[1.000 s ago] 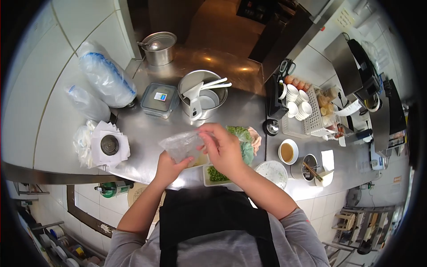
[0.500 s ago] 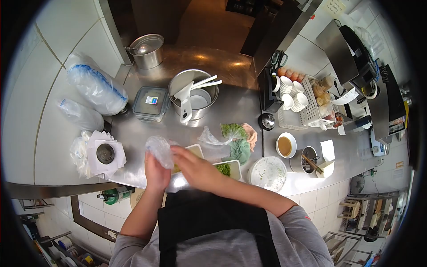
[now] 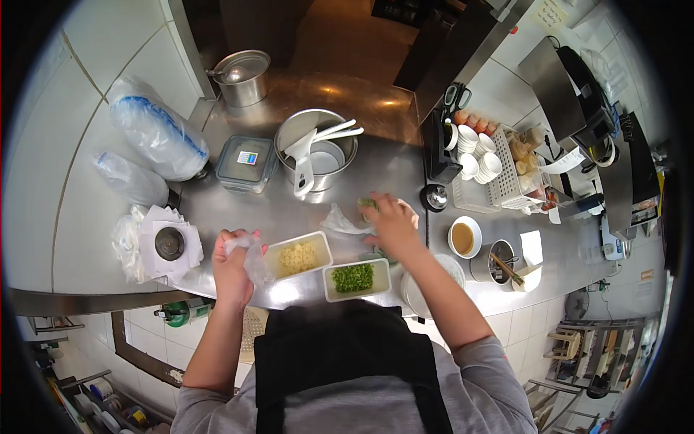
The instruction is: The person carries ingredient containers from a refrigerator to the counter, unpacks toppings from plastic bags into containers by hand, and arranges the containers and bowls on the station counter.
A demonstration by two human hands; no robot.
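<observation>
My left hand (image 3: 231, 266) is closed on a crumpled clear plastic bag (image 3: 257, 265), which hangs toward the white tub of chopped pale yellow food (image 3: 297, 258). Over the folded cloths, my right hand (image 3: 395, 226) has its fingers apart and hides most of them. A bit of green cloth (image 3: 368, 205) shows at its fingertips; whether they touch it I cannot tell. Just left of those fingers lies another clear plastic bag (image 3: 342, 222). Nearer my apron sits a white tub of chopped green herbs (image 3: 354, 279).
A steel pot with white-handled utensils (image 3: 318, 152) and a lidded glass container (image 3: 246, 165) stand behind. On the right are a round white lid (image 3: 450, 271), a bowl of brown liquid (image 3: 464, 237) and a steel pot with utensils (image 3: 499, 262). Wrapped plastic rolls (image 3: 159, 137) line the left wall.
My hands have parted. The left moved slightly left with the plastic bag; the right let go of it and swung right over the cloths. Both food tubs are now uncovered to view.
</observation>
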